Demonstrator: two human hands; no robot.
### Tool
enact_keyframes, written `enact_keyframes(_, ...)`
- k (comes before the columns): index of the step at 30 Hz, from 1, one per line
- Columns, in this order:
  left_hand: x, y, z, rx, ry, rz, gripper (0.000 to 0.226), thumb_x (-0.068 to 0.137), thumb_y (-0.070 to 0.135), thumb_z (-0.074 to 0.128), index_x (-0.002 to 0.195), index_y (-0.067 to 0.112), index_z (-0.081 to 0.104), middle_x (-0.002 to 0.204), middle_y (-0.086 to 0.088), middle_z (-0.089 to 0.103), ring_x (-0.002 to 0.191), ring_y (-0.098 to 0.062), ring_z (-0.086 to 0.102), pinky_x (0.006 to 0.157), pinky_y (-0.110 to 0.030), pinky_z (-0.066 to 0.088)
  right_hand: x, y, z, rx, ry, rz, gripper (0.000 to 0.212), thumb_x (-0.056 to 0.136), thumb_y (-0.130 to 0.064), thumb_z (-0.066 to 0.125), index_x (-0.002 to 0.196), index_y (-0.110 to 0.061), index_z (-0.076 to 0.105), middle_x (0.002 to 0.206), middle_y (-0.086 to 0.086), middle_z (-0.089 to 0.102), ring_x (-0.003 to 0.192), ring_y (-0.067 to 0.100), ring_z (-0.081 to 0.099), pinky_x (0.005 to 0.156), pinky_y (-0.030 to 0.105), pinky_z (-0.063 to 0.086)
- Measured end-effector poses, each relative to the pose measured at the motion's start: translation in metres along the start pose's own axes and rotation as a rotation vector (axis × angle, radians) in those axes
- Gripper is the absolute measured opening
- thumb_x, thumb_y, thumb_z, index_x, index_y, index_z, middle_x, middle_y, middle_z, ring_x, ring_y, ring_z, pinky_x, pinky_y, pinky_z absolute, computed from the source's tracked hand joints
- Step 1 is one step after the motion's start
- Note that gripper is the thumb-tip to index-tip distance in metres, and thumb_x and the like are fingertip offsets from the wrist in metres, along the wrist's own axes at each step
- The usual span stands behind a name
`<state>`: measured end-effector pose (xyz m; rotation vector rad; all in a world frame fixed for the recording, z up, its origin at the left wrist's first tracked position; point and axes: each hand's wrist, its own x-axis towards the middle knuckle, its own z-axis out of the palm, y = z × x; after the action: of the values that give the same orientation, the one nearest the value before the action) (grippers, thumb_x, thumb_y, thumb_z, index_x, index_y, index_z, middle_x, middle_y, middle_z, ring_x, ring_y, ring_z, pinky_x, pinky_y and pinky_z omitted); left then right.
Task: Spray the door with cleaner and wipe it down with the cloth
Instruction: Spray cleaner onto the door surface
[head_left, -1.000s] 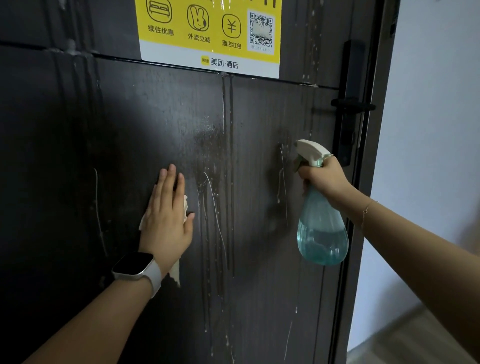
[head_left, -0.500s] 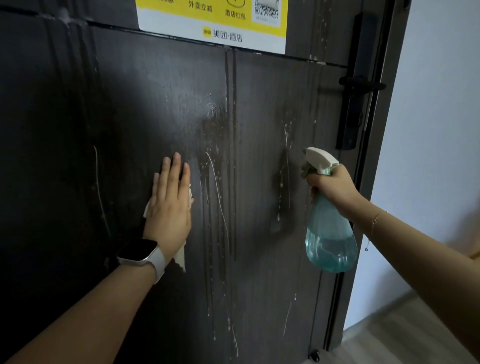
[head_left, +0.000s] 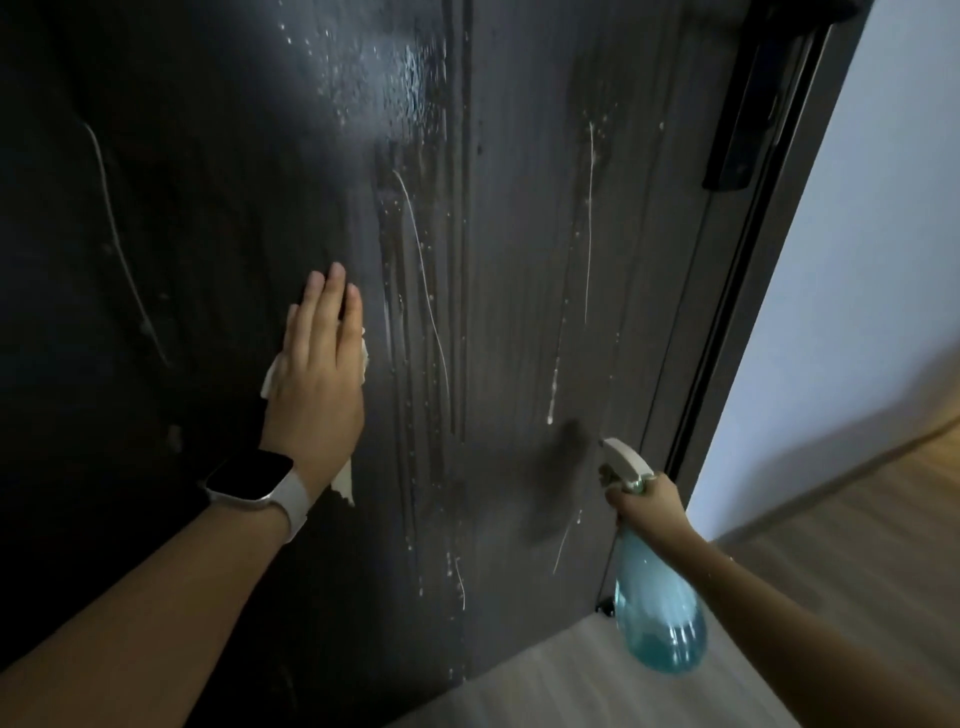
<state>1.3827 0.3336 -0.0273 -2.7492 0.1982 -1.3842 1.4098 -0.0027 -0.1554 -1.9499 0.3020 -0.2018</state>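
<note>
Door (head_left: 218, 208), dark wood-grain, filling the left and centre of the frame, wet with pale drip lines running mostly top to bottom; one long curved streak at upper left, glossy sheen and droplets at top centre. No readable writing or brand on anything in view.

Left forearm rising from lower left, smartwatch (head_left: 248, 475) with dark blank face and white strap on the wrist. Left hand (head_left: 317, 374) flat against the door at centre-left, fingers straight and together, pointing up, pressing cloth (head_left: 344, 480) to the panel. Cloth pale, mostly hidden under the palm; corners showing at the left edge of the hand, beside the little finger side on the right, and a tail hanging below the heel of the hand.

Vertical groove in the door just right of the hand, thin white runs on either side of it.

Right hand (head_left: 647, 506) at lower right, fingers curled round the neck of spray bottle (head_left: 657, 618), just beside the door's right edge. Bottle's long axis near vertical, leaning slightly, white nozzle at top aimed up-left toward the door, translucent teal body hanging below the fist, blue liquid pooled in the bottom. Dark smudged shadow on the door just left of the nozzle.

Black lock plate (head_left: 748, 114) at upper right on the door's edge. Pale wall (head_left: 872, 260) at far right, wooden floor (head_left: 857, 545) beneath it.
</note>
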Motion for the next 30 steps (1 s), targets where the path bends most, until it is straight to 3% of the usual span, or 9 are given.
enact_keyframes(4, 0.001, 0.001, 0.002, 0.032, 0.026, -0.002, 0.074, 0.090, 0.001, 0.060, 0.152, -0.004, 0.018, 0.162, -0.019, 0.006, 0.150, -0.032, 0.002, 0.121, -0.040, 0.000, -0.001, 0.029, 0.015, -0.008, -0.002, 0.052, 0.005, 0.084, 0.000, 0.062, 0.088, -0.004, 0.062, 0.063, 0.014, 0.059, 0.047, 0.022, 0.053, 0.045, 0.028, 0.047)
enact_keyframes(8, 0.001, 0.001, 0.003, 0.025, 0.057, 0.003, 0.073, 0.092, -0.001, 0.058, 0.152, -0.004, 0.017, 0.162, -0.019, 0.006, 0.150, -0.032, 0.002, 0.122, -0.041, 0.001, -0.001, 0.033, 0.019, -0.009, 0.012, 0.038, 0.002, 0.085, -0.004, 0.064, 0.086, -0.005, 0.063, 0.063, 0.012, 0.058, 0.048, 0.020, 0.052, 0.038, 0.022, 0.044)
enact_keyframes(11, 0.001, 0.001, 0.003, 0.022, 0.071, 0.004, 0.075, 0.091, -0.002, 0.058, 0.152, -0.003, 0.016, 0.162, -0.018, 0.005, 0.151, -0.031, 0.001, 0.122, -0.041, 0.001, -0.002, 0.030, 0.020, -0.023, -0.001, 0.032, 0.005, 0.084, 0.000, 0.061, 0.087, -0.004, 0.062, 0.065, 0.012, 0.057, 0.051, 0.020, 0.052, 0.041, 0.023, 0.043)
enact_keyframes(22, 0.002, 0.001, 0.001, 0.018, 0.052, -0.007, 0.078, 0.091, -0.001, 0.060, 0.153, -0.001, 0.014, 0.163, -0.016, 0.003, 0.151, -0.030, 0.000, 0.122, -0.038, -0.002, -0.012, 0.041, 0.011, -0.082, -0.038, 0.047, 0.037, 0.085, 0.004, 0.061, 0.121, 0.004, 0.053, 0.078, 0.013, 0.060, 0.062, 0.024, 0.058, 0.051, 0.028, 0.049)
enact_keyframes(26, 0.001, 0.002, 0.000, 0.025, 0.018, -0.020, 0.077, 0.092, 0.002, 0.059, 0.153, -0.001, 0.014, 0.163, -0.016, 0.002, 0.151, -0.029, -0.001, 0.121, -0.038, -0.003, -0.010, 0.045, 0.010, -0.106, -0.016, 0.042, 0.027, 0.085, -0.005, 0.066, 0.111, 0.003, 0.062, 0.067, 0.011, 0.061, 0.053, 0.023, 0.056, 0.050, 0.030, 0.050)
enact_keyframes(30, 0.001, 0.002, -0.001, 0.014, -0.017, -0.024, 0.078, 0.091, 0.001, 0.060, 0.153, -0.001, 0.014, 0.163, -0.016, 0.003, 0.151, -0.030, 0.000, 0.121, -0.040, 0.001, -0.011, 0.044, 0.012, -0.082, -0.033, 0.048, 0.018, 0.082, 0.001, 0.063, 0.100, 0.001, 0.063, 0.068, 0.013, 0.061, 0.053, 0.024, 0.056, 0.055, 0.037, 0.052)
